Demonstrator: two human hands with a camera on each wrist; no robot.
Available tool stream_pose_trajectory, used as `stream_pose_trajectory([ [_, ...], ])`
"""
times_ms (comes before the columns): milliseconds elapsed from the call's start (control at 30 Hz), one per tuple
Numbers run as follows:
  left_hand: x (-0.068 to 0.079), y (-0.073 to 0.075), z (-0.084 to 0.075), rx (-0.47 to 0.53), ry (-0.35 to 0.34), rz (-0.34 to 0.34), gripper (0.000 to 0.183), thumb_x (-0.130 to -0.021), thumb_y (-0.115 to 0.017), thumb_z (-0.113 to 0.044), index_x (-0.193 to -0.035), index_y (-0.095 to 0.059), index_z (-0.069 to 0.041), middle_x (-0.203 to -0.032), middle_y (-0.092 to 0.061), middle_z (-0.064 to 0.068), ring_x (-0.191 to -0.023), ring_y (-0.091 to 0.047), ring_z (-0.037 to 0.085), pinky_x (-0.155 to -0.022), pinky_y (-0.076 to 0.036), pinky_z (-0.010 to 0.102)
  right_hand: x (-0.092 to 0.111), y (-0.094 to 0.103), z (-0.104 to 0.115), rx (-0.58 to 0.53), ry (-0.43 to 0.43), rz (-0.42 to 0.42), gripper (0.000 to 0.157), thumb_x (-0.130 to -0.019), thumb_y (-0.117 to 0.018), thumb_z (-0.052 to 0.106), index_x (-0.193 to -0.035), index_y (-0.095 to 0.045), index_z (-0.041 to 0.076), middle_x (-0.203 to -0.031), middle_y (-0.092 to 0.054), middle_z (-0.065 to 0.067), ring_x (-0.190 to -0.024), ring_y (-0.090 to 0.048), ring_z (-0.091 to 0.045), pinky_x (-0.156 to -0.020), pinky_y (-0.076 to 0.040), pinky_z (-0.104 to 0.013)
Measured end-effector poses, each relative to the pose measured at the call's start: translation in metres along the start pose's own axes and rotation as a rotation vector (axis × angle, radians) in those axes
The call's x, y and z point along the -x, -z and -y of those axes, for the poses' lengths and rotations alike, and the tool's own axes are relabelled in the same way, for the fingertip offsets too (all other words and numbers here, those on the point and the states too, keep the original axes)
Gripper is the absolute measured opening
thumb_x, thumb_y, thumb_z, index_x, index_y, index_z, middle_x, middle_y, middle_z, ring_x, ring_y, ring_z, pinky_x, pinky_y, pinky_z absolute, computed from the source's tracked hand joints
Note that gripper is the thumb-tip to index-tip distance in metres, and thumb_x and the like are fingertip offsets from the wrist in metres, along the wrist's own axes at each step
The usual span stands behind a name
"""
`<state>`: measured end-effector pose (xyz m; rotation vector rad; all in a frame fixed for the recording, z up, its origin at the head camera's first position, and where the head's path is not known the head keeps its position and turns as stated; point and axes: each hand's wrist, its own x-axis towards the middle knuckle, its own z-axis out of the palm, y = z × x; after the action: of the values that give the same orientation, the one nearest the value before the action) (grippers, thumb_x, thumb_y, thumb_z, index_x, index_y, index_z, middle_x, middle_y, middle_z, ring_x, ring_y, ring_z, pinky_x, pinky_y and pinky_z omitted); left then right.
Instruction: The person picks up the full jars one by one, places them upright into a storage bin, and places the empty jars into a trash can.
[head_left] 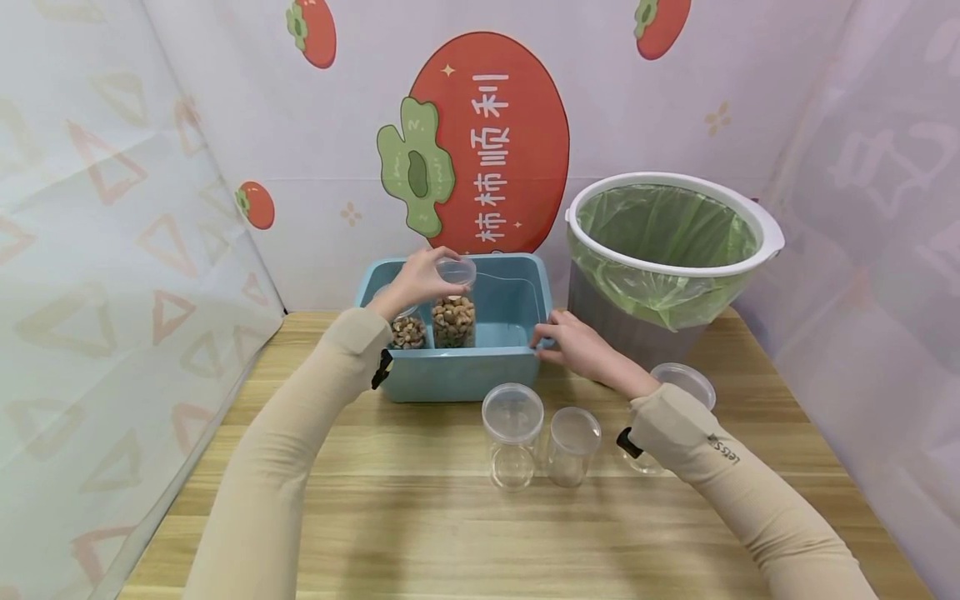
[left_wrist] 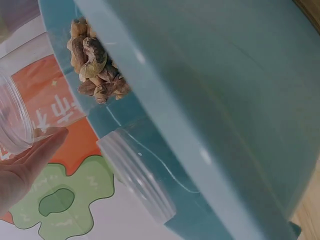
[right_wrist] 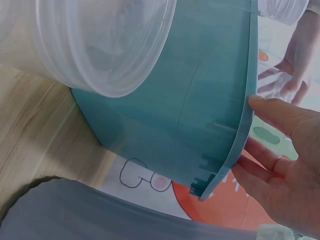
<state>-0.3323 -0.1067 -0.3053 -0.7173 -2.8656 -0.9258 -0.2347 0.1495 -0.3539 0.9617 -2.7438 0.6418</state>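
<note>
My left hand (head_left: 422, 280) grips the top of a clear jar of nuts (head_left: 453, 322) from above, at the blue plastic bin (head_left: 461, 377). Beside it inside the bin stands a second clear jar of nuts (head_left: 408, 330), partly behind my left wrist. In the left wrist view the held jar's lid (left_wrist: 14, 120) is at the left edge, with the nuts (left_wrist: 95, 67) behind the bin's rim. My right hand (head_left: 577, 343) pinches the bin's right front rim. In the right wrist view, the thumb (right_wrist: 270, 109) lies on the near side of that rim, the other fingers beyond it.
A larger clear lidded jar (head_left: 513, 433) and a smaller one (head_left: 573, 446) stand in front of the bin. Another lidded jar (head_left: 686, 382) is partly hidden by my right forearm. A grey trash can with a green liner (head_left: 660, 292) stands right of the bin on the wooden table (head_left: 420, 533).
</note>
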Motion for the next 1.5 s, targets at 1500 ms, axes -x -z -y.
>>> stream_pose_trajectory([
  [1500,0.012,-0.016,0.016,-0.212,0.059,0.302,0.058,-0.076,-0.069,-0.025,-0.126,-0.045,-0.008,-0.126,-0.04,0.022,-0.114,-0.04,0.033,-0.088,-0.037,0.046,-0.001,0.002,0.004,-0.009,-0.027,0.023,0.009,-0.076,-0.068,0.009,-0.084,-0.065,0.01,-0.078,-0.047,-0.007,-0.08,-0.044,-0.021,-0.067,-0.039,-0.033],
])
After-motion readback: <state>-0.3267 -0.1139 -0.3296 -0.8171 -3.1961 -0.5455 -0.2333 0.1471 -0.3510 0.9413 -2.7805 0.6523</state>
